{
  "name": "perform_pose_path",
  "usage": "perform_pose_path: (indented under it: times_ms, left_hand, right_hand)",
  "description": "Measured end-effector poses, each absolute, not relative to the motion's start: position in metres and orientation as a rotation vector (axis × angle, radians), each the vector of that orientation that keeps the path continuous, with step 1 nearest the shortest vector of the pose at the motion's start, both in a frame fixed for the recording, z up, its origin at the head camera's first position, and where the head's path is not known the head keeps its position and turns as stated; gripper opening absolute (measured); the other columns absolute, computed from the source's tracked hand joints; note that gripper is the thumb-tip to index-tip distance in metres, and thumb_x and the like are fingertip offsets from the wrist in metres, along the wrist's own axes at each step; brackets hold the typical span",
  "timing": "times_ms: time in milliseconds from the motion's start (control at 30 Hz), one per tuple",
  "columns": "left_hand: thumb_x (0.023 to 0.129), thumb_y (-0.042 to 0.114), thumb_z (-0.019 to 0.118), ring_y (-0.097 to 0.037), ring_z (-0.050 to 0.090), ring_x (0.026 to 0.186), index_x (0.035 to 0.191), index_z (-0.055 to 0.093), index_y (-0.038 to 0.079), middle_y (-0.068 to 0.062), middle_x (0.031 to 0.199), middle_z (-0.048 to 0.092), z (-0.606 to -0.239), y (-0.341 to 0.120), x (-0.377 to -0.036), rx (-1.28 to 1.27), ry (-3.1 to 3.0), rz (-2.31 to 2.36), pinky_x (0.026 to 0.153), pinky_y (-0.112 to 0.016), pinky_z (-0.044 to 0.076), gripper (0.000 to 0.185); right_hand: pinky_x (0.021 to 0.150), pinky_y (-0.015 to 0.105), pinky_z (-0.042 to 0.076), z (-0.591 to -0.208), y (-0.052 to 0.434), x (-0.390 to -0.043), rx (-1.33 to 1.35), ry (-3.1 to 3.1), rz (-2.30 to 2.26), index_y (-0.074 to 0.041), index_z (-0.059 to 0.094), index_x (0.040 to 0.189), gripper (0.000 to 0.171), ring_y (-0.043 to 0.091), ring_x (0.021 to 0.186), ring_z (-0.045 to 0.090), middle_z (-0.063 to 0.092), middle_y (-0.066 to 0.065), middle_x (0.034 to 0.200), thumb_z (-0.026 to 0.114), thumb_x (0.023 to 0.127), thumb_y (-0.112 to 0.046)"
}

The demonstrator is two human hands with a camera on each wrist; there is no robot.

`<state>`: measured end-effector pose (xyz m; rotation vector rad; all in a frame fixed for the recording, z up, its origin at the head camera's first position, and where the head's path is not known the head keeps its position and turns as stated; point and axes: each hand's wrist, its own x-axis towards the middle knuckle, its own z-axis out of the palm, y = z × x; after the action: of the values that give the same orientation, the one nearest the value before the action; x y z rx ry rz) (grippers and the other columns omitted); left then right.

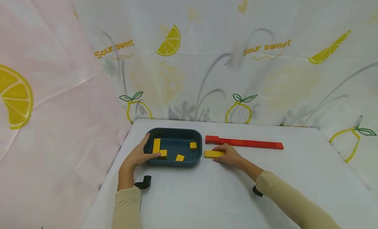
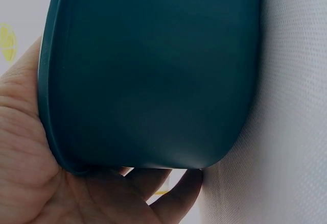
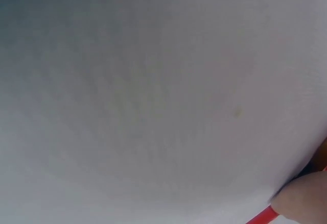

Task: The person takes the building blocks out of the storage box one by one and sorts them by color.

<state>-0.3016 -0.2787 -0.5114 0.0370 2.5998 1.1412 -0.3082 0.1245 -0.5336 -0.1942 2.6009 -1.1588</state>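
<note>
On the white table's far left part: dark teal tray gripped at its left rim by left hand, four yellow blocks inside; a fifth long yellow block beside it, pinched by right hand, not yet placed.

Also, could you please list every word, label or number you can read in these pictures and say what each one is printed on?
"Sour sweet" in orange letters, on the backdrop cloth, upper left beside a lemon slice.
"Sour sweet" again, on the same cloth, upper right.
No writing can be seen on the dark tray, the yellow blocks, the red blocks or the table cover; the wrist views show no text.
</note>
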Motion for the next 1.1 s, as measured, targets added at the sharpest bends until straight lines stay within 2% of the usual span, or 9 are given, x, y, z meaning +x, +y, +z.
perform_pose_path:
  times_ms: [733, 1100]
  left_hand:
    - [0.078, 0.058, 0.077, -0.047, 0.012, 0.15, 0.16, -0.007, 0.025, -0.019, 0.166, 0.005, -0.5127, -0.2817, -0.303, 0.066, 2.603, 1.142, 0.116, -0.068, 0.018, 0.121]
    - [0.078, 0.057, 0.077, -0.046, 0.012, 0.15, 0.16, -0.006, 0.024, -0.019, 0.166, 0.006, -0.5112, -0.2812, -0.304, 0.07, 2.595, 1.149, 0.117, -0.067, 0.018, 0.121]
  right_hand:
    - [0.09, 0.036, 0.052, -0.5353, 0.1232, -0.3091, -0.192, 2.61, -1.157, -0.016, 0.071, 0.119, 0.037, 0.02, 0.106, 0.051, 0.063, 0.002, 0.113, 0.08, 0.083, -0.019]
    - [0.094, 0.039, 0.052, -0.5332, 0.1233, -0.3055, -0.185, 2.625, -1.157, -0.014, 0.069, 0.12, 0.039, 0.021, 0.106, 0.052, 0.062, 0.004, 0.115, 0.08, 0.083, -0.019]
